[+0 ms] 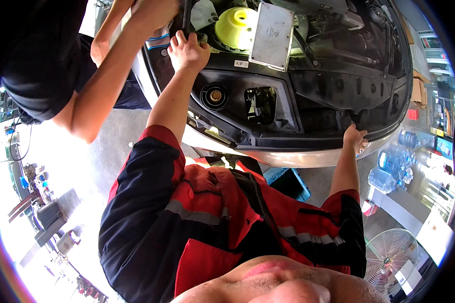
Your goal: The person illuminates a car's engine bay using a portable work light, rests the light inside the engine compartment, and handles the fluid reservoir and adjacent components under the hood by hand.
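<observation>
A car's engine bay lies uncovered in front of me. My left hand [188,53] reaches to its left side, fingers bent around a small dark cylindrical part [202,38], mostly hidden. Near it are a yellow-green funnel-shaped part [231,26] and a flat silver metal box [272,36]. At the front right, my right hand [356,139] has its fingers curled at the edge of the black plastic trim [338,91]. Whatever its fingertips hold is too small to tell. A round black cap [214,96] sits in the front panel between my hands.
At the left, a co-worker's forearm [108,83] reaches over the car beside my left hand. A blue crate [288,183] is on the floor below the bumper [298,159]. Large water bottles [389,169] and a standing fan [389,258] are to the right.
</observation>
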Available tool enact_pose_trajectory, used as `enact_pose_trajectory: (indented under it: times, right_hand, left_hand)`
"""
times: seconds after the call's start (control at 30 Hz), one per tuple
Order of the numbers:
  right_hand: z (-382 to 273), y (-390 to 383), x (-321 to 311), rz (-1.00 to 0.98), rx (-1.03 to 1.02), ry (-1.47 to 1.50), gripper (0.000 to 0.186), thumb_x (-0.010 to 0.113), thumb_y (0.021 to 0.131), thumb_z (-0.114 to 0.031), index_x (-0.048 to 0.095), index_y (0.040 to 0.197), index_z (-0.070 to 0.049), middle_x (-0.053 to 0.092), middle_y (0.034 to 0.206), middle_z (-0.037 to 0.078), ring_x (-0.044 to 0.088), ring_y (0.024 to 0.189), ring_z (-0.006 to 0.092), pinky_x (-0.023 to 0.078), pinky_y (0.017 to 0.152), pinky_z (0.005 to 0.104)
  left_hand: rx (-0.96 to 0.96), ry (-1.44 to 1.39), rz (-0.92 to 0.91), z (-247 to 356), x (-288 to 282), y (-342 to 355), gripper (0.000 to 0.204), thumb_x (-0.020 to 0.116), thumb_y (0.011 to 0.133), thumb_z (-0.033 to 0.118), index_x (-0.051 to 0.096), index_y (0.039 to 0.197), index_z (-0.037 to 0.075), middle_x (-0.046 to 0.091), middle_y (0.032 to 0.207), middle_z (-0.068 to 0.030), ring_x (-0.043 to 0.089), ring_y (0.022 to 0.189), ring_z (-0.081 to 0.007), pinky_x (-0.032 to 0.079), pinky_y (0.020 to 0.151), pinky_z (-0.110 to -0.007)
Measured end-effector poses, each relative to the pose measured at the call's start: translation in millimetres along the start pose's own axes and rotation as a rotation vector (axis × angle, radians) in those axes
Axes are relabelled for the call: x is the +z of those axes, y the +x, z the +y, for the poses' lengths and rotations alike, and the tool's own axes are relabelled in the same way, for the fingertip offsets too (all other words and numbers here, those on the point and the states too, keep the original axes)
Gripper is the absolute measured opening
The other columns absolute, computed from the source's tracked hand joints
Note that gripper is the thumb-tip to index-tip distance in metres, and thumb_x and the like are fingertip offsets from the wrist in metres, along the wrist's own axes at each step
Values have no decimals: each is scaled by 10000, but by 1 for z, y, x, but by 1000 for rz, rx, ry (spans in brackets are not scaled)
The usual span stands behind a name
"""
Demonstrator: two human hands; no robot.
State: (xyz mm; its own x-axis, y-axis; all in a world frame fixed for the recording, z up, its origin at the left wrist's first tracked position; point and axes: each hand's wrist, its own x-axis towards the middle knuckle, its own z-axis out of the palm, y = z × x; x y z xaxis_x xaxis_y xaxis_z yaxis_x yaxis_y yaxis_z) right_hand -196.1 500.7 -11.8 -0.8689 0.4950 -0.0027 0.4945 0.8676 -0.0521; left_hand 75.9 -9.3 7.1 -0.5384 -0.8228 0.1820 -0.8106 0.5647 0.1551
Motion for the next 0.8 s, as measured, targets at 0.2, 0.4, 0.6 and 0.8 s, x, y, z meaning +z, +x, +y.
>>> enact_pose_trajectory:
  times: [0.2, 0.4, 0.6, 0.8]
  right_hand:
    - [1, 3, 0, -8, 3, -7, 794, 529, 906, -550, 333, 1577, -172, 345, 1550, 242, 356, 1416, 474, 343, 1112, 613]
    - [0, 2, -2, -30, 2, -13, 807, 531, 907, -570, 325, 1579, -173, 339, 1554, 241, 351, 1420, 470, 347, 1112, 607]
    - [1, 2, -1, -20, 5, -21, 817, 531, 912, -586, 314, 1585, -177, 336, 1559, 238, 347, 1424, 469, 348, 1112, 609]
    - [0, 0, -3, -13, 7, -21, 807, 530, 919, -573, 308, 1587, -177, 334, 1560, 238, 346, 1425, 473, 343, 1119, 615]
  left_hand:
    - [10, 9, 53, -1, 4, -1, 480, 576, 898, 431, 623, 1263, 122, 426, 1436, -206, 383, 1383, -399, 343, 1128, -541]
    - [-42, -93, -70, 3, -8, -1, 479, 552, 906, 434, 622, 1265, 123, 411, 1477, -237, 377, 1405, -428, 341, 1127, -560]
    - [-73, -164, -108, 5, -13, -1, 459, 547, 913, 438, 622, 1230, 114, 525, 1365, -250, 486, 1322, -414, 421, 1075, -529]
    - [-72, -181, -153, 7, -20, 0, 448, 549, 921, 439, 609, 1221, 111, 570, 1317, -259, 529, 1277, -412, 458, 1044, -516]
